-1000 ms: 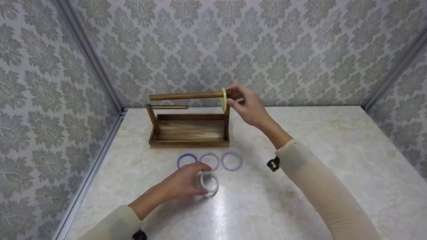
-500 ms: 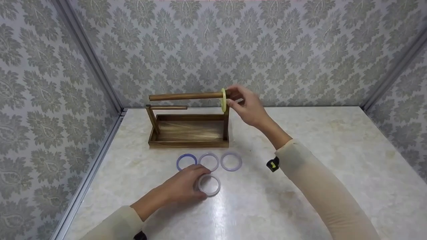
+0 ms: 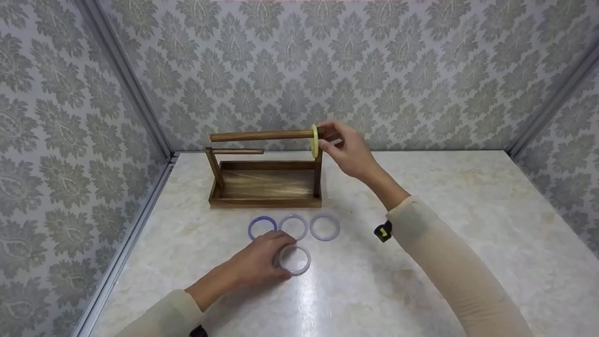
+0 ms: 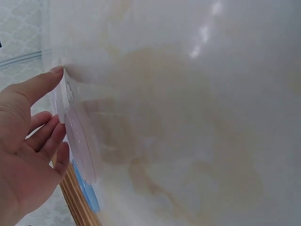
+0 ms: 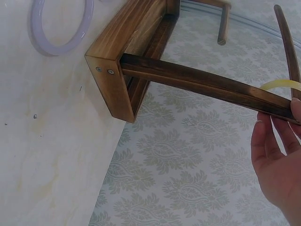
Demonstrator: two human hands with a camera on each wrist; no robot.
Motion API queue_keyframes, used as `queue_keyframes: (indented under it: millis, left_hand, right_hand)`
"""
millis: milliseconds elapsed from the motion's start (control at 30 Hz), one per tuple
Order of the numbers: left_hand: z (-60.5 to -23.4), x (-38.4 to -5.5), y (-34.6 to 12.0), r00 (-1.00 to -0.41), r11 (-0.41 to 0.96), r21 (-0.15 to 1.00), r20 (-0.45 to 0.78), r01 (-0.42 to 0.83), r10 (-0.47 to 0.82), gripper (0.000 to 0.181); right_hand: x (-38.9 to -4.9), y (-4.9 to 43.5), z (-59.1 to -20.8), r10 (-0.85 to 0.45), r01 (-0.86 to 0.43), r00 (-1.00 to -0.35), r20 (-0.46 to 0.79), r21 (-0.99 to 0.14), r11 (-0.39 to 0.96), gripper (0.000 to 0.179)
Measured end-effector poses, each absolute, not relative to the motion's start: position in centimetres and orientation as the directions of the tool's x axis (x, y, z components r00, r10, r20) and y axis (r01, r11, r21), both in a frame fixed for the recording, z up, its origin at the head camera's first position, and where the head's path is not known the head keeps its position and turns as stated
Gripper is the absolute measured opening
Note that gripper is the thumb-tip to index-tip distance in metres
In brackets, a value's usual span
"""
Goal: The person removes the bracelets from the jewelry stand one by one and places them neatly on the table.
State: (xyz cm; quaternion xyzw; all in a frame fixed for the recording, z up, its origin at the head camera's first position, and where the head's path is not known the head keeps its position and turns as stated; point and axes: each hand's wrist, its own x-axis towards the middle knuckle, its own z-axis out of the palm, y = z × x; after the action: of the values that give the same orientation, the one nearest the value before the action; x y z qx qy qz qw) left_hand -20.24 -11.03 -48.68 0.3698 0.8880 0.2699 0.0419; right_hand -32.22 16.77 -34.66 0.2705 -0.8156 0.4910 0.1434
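In the head view my left hand [image 3: 257, 262] holds a white bangle [image 3: 309, 260] between thumb and fingers, and the bangle lies flat on the table. The left wrist view shows the thumb and fingertips on its opposite edges. My right hand [image 3: 348, 147] grips the top of the right upright of a wooden bangle rack [image 3: 266, 203]. A yellow bangle [image 3: 314, 149] hangs around the upper rod beside the right thumb. In the right wrist view the fingers meet the dark upright [image 5: 202, 84], with part of that hand cut off by the frame edge.
Between the left hand and the rack lie a blue bangle [image 3: 262, 218], a pale violet bangle [image 3: 305, 228] and a lavender bangle [image 3: 338, 228] in a row. The rack has a shorter lower rod [image 3: 237, 151] at left. Patterned walls enclose the table [image 3: 444, 234].
The white bangle, tilted up in the left hand a second ago, has come down flat on the table. The right hand, the rack and the yellow bangle have stayed in place.
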Motion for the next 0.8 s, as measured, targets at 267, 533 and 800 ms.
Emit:
queue_keyframes:
  millis: [267,533,800]
  left_hand:
    - [-48.8,-20.4,-11.1,-0.725,0.571,0.528,0.130,0.628,0.677,0.063]
    - [-47.8,-20.6,-11.1,-0.723,0.561,0.546,0.127,0.623,0.679,0.064]
    - [-44.2,-21.3,-10.5,-0.716,0.546,0.528,0.187,0.650,0.673,0.061]
  right_hand:
    - [-32.7,17.2,-35.1,-0.315,-0.611,-0.791,0.525,-0.706,0.358,0.028]
    - [-32.6,17.2,-34.9,-0.321,-0.608,-0.793,0.517,-0.704,0.368,0.028]
    - [-32.7,17.3,-35.0,-0.320,-0.616,-0.787,0.528,-0.702,0.357,0.027]
